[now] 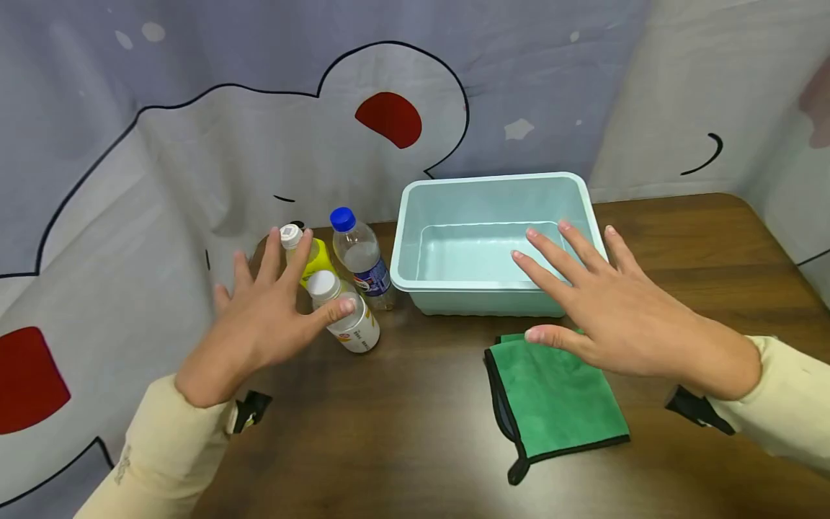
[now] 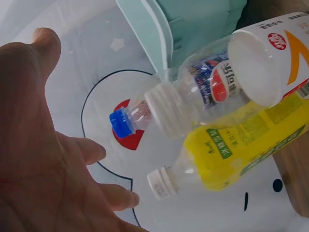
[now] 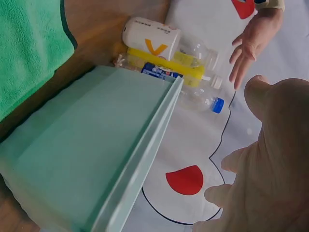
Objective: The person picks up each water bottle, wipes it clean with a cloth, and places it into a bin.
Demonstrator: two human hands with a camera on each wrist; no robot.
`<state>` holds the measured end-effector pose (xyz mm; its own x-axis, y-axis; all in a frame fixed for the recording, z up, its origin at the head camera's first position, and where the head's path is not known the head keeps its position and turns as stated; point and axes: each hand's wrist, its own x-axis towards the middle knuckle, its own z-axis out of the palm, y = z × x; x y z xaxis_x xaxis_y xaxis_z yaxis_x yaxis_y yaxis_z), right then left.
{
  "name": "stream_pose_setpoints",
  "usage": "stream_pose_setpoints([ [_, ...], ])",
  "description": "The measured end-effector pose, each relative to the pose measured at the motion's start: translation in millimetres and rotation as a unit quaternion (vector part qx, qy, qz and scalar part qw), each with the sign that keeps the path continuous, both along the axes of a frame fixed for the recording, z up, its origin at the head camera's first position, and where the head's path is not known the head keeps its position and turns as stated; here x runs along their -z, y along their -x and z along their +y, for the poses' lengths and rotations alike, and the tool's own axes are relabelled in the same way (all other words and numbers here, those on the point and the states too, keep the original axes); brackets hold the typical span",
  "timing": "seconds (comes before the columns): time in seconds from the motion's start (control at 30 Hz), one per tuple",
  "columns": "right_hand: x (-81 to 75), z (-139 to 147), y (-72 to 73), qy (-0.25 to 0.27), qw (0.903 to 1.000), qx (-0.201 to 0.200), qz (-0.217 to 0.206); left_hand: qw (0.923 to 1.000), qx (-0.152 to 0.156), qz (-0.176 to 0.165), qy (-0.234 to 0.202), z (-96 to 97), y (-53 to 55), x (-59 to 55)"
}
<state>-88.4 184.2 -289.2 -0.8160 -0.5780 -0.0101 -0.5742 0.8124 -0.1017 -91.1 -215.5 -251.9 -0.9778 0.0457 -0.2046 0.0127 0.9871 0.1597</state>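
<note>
My left hand is held with spread fingers near three plastic bottles and holds nothing. Closest to its thumb is a white-capped bottle with a white label. Behind it stand a yellow-labelled bottle, partly hidden by the fingers, and a clear bottle with a blue cap. My right hand, fingers also spread and holding nothing, overlaps the front right of a pale green plastic basin in the head view. Below that hand lies a folded green cloth with black edging and a loop.
The things stand on a brown wooden table. A patterned curtain hangs behind it and down the left side. The table's right edge curves at the back corner. In the left wrist view, the bottles stand close together beside the basin.
</note>
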Motion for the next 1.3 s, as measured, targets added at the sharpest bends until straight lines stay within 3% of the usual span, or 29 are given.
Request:
stream_pose_setpoints([
  [0.5,15.7,1,-12.6,0.003,1.0,-0.006,0.006,0.9997,-0.009,0.01,-0.02,-5.8,-10.4,18.0],
  [0.97,36.0,1,-29.0,0.018,0.9995,-0.025,-0.005,0.9951,-0.05,0.042,-0.074,-14.0,-21.4,45.0],
  [1.3,54.6,-1,-39.9,0.028,0.9988,-0.032,-0.023,0.9922,-0.061,0.043,-0.099,-15.2,-27.1,66.0],
])
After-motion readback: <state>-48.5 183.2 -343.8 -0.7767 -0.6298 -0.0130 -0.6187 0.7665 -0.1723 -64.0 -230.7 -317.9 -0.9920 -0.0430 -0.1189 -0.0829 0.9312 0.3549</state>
